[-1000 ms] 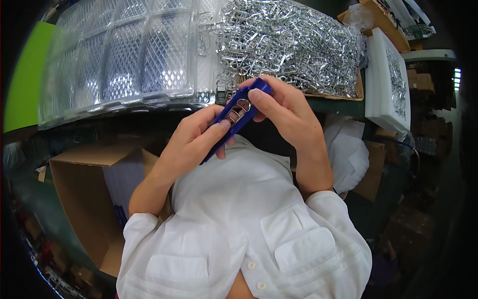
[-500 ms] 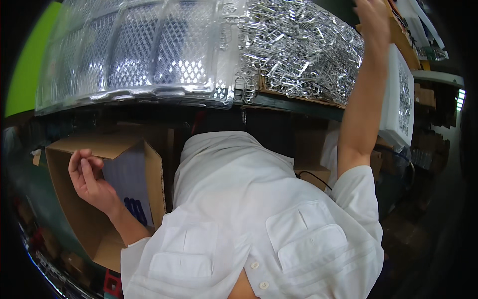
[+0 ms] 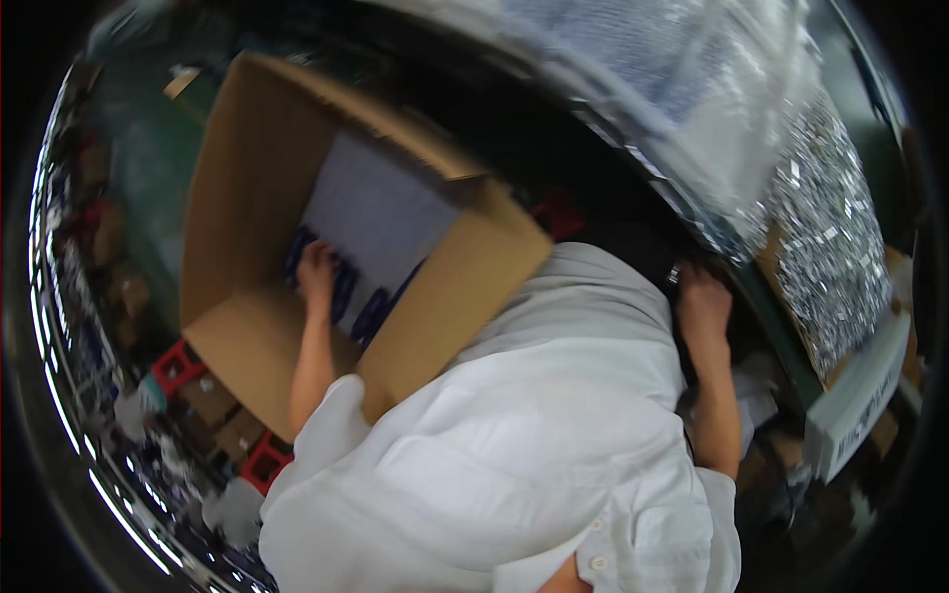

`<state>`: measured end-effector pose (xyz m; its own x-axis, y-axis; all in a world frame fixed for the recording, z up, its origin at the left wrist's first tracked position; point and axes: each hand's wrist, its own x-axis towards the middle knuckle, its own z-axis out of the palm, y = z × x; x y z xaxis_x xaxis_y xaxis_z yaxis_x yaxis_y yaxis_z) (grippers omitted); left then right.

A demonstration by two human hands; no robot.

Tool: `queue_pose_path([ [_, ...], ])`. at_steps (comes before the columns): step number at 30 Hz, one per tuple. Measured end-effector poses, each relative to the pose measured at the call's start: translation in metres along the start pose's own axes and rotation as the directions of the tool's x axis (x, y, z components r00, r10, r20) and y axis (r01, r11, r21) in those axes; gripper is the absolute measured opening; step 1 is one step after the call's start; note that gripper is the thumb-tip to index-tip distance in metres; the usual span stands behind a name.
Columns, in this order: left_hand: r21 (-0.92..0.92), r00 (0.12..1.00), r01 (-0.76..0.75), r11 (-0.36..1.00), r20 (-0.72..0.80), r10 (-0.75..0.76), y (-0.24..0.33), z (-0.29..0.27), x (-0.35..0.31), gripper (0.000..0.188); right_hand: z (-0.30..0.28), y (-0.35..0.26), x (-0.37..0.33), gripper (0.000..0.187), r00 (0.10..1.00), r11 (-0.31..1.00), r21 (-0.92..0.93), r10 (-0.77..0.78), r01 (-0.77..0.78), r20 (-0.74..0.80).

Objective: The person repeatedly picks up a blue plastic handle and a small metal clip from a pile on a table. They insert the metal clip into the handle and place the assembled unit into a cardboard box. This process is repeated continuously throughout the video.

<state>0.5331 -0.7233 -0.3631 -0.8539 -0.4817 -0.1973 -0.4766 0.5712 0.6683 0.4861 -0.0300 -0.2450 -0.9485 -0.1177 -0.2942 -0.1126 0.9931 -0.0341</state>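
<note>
My left hand (image 3: 316,275) reaches into an open cardboard box (image 3: 252,336). Its fingers curl down onto a dark blue looped item (image 3: 343,287), whose exact kind is blurred. More blue bundles (image 3: 371,314) lie beside it against a pale sheet (image 3: 374,193) in the box. Close to my lap, just under the bench edge, my right hand (image 3: 704,301) is closed. A small shiny metal piece (image 3: 674,274) shows at its fingertips; whether the fingers grip it is unclear.
Clear plastic trays (image 3: 633,69) stand on the bench, with a heap of silvery metal clips (image 3: 830,237) beyond them. A white box (image 3: 855,400) juts out at the right. Red stools (image 3: 265,463) and cartons (image 3: 210,398) stand on the floor at lower left.
The view has swung left toward the cardboard box. My left hand has gone from above the box down into it. My right hand has come back from the bench's far side to near my lap.
</note>
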Motion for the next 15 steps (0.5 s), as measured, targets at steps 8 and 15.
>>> queue_pose_path([
  [8, 0.617, 0.969, -0.077, 0.783, 0.232, -0.088, -0.038, -0.001, -0.047, 0.032, -0.027, 0.01, 0.004, 0.026, 0.967, 0.972, 0.095, -0.201, 0.217, -0.155],
  [15, 0.808, 0.953, -0.298, 0.508, 0.219, 0.21, -0.087, 0.002, -0.059, 0.058, -0.036, 0.001, -0.005, 0.013, 0.989, 0.845, 0.526, 0.142, -0.094, -0.051],
])
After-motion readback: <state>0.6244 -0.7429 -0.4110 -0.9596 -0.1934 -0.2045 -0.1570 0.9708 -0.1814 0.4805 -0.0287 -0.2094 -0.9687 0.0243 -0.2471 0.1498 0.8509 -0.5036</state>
